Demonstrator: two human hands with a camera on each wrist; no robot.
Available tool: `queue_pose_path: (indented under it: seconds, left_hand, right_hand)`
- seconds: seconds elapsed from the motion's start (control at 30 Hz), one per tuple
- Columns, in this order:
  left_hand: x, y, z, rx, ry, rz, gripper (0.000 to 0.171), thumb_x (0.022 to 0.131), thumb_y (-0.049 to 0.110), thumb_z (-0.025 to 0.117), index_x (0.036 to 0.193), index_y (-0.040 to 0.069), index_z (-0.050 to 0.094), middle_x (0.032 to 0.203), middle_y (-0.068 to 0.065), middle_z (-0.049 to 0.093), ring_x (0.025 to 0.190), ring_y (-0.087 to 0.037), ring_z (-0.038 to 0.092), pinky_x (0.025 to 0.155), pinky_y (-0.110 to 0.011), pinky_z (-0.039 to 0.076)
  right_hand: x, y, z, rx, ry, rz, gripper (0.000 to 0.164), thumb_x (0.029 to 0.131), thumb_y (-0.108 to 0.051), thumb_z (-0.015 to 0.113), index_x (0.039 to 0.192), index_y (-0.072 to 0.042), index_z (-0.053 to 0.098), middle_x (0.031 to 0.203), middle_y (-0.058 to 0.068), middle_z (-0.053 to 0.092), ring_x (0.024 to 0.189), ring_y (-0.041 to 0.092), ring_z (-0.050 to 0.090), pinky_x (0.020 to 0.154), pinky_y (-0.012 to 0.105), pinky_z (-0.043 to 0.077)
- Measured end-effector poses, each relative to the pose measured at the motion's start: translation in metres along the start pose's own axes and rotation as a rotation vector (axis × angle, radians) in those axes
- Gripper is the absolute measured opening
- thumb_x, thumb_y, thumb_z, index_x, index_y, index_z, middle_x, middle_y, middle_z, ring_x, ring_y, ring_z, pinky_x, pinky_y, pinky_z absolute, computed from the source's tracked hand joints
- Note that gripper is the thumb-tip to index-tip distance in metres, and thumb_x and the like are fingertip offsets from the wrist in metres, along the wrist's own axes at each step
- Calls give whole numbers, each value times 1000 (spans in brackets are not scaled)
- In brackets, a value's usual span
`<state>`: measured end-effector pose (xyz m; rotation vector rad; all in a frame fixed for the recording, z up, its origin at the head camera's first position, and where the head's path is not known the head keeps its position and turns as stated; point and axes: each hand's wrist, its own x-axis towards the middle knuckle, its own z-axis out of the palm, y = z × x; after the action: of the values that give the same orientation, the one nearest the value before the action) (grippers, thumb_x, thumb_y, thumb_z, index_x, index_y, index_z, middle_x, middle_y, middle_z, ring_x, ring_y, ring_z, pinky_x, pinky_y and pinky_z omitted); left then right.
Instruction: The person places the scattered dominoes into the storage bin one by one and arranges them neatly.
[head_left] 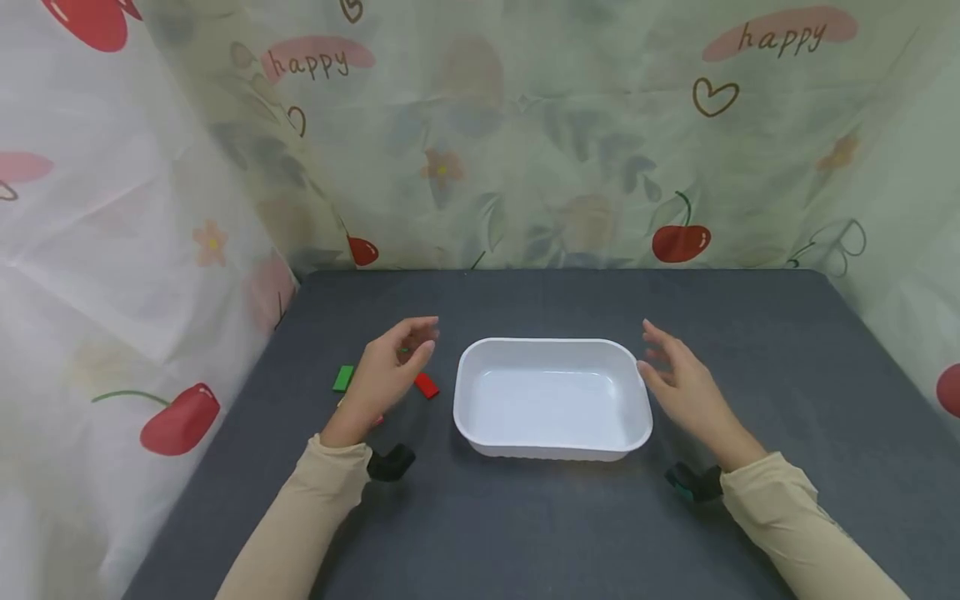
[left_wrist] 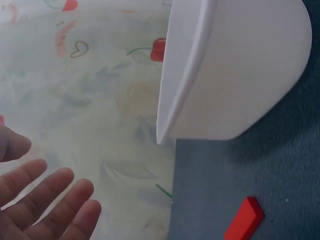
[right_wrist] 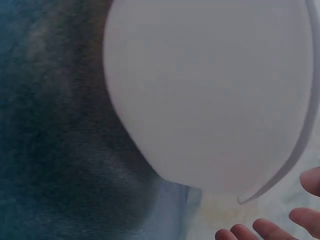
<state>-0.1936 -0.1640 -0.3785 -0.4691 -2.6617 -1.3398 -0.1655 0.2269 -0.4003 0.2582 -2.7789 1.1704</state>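
Observation:
A white rectangular basin (head_left: pixel 551 452) with rounded corners sits on the dark table, and its inside shows nothing in it. My left hand (head_left: pixel 382 371) hovers left of the basin, fingers loosely bent and holding nothing. Beneath and around that hand lie small flat blocks, among them a green block (head_left: pixel 342 378) and a red block (head_left: pixel 427 385); the hand partly hides others. On the basin's other side, my right hand (head_left: pixel 684 387) is held with relaxed fingers and thumb close by the right rim. Its fingers (right_wrist: pixel 267 229) hold nothing in the right wrist view.
The dark grey tabletop (head_left: pixel 495 533) reaches back to a printed curtain (head_left: pixel 517 158). More of this patterned cloth (head_left: pixel 97 275) hangs along the left side, and another stretch on the right. Each wrist wears a black strap-mounted device (head_left: pixel 392 462).

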Motion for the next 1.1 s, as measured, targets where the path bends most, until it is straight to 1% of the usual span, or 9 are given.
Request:
queue_pose_path:
  seconds: [0.13, 0.33, 0.43, 0.53, 0.67, 0.73, 0.83, 0.93, 1.1]
  left_hand:
    - [2, -11, -9, -51, 6, 23, 41, 98, 25, 58, 138, 20, 51, 131, -5, 60, 117, -21, 58, 94, -46, 50]
    - [9, -25, -20, -80, -24, 33, 51, 97, 23, 59, 145, 19, 43, 144, -7, 49, 128, -27, 51, 101, -51, 43]
    - [16, -31, -25, -69, -62, 4, 57, 95, 23, 62, 148, 19, 39, 150, -5, 43, 134, -26, 45, 105, -51, 40]
    - [24, -40, -30, -51, -119, -39, 64, 93, 25, 65, 150, 21, 34, 153, -4, 38, 137, -26, 41, 107, -50, 37]
    - [35, -50, -36, -37, -191, -130, 71, 91, 28, 68, 152, 26, 30, 154, -5, 36, 138, -28, 39, 108, -50, 37]
    - [40, -54, -39, -28, -215, -169, 73, 91, 27, 68, 152, 26, 29, 154, -6, 36, 138, -29, 39, 107, -50, 38]
    - [47, -63, -44, -21, -238, -208, 73, 91, 24, 68, 152, 24, 28, 154, -7, 35, 139, -30, 38, 106, -51, 39]
    - [52, -72, -47, -6, -256, -237, 73, 91, 22, 68, 152, 21, 29, 155, -8, 34, 141, -30, 35, 108, -51, 36]
    - [57, -85, -47, 21, -286, -294, 71, 91, 22, 67, 152, 17, 30, 156, -10, 33, 142, -30, 33, 111, -51, 31]
  right_hand:
    - [-2, 2, 1, -11, -46, 26, 64, 99, -15, 54, 154, -8, 22, 147, 25, 36, 130, 45, 43, 96, 54, 45]
    - [-4, 2, 2, -17, -82, 25, 66, 99, -19, 54, 154, -7, 20, 148, 26, 36, 131, 45, 42, 96, 55, 45]
    - [-6, 4, 2, -30, -93, 20, 66, 99, -22, 55, 154, -7, 21, 147, 26, 37, 129, 45, 45, 95, 56, 45]
    - [-7, 6, 2, -46, -110, 33, 68, 99, -26, 55, 154, -7, 20, 146, 26, 40, 125, 45, 49, 93, 55, 47]
    - [-8, 8, 1, -65, -144, 77, 71, 98, -33, 55, 155, -10, 18, 144, 25, 43, 121, 43, 54, 91, 53, 49]
    - [-8, 9, 1, -72, -158, 95, 71, 98, -34, 55, 155, -10, 19, 144, 25, 44, 120, 43, 55, 90, 53, 50]
    - [-7, 11, 0, -78, -166, 101, 69, 99, -34, 54, 154, -8, 22, 141, 25, 47, 118, 42, 57, 90, 54, 50]
    - [-7, 14, 1, -81, -161, 89, 65, 99, -35, 52, 152, -5, 27, 137, 26, 51, 115, 41, 59, 89, 54, 50]
    - [-7, 15, 0, -77, -163, 93, 61, 99, -33, 53, 148, -1, 34, 131, 27, 55, 112, 40, 61, 85, 50, 53]
